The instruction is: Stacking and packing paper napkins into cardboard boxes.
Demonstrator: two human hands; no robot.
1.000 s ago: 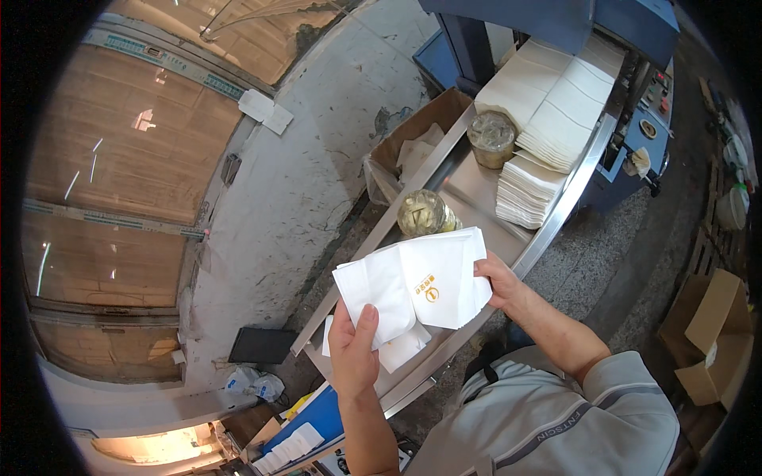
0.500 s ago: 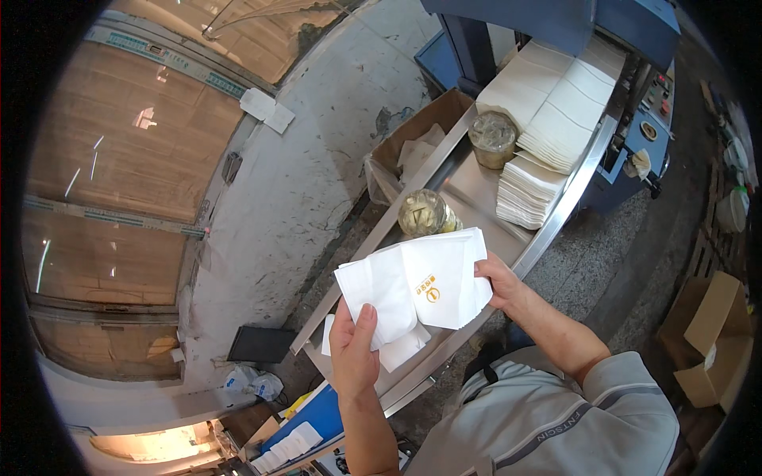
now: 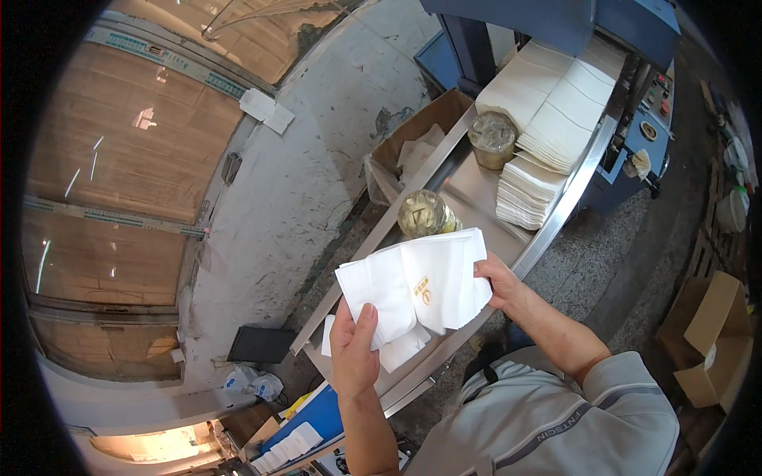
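Note:
Both hands hold a stack of white paper napkins (image 3: 379, 285), bent open along the middle, with a small yellow print on its right half. My left hand (image 3: 355, 341) is closed on the left lower edge, thumb on top. My right hand (image 3: 498, 279) grips the right edge, its fingers partly hidden by the sheets. Beneath the stack, more white napkins (image 3: 406, 349) lie on the metal tray (image 3: 476, 186). Just beyond the stack stands a round, clear-looking weight or jar (image 3: 425, 213) with yellowish contents; a second jar-like one (image 3: 493, 140) is farther up.
Piled white napkins (image 3: 530, 190) lean in the tray, below long white folded rows (image 3: 567, 107) coming from a blue machine (image 3: 524, 20). A cardboard box (image 3: 425, 127) is left of the tray. Another open box (image 3: 710, 341) sits on the floor at right. A wall (image 3: 278, 182) runs along the left.
The top sheet on the stack's right half has bowed a little, and its yellow print has shifted slightly left. Both hands stay in almost the same place.

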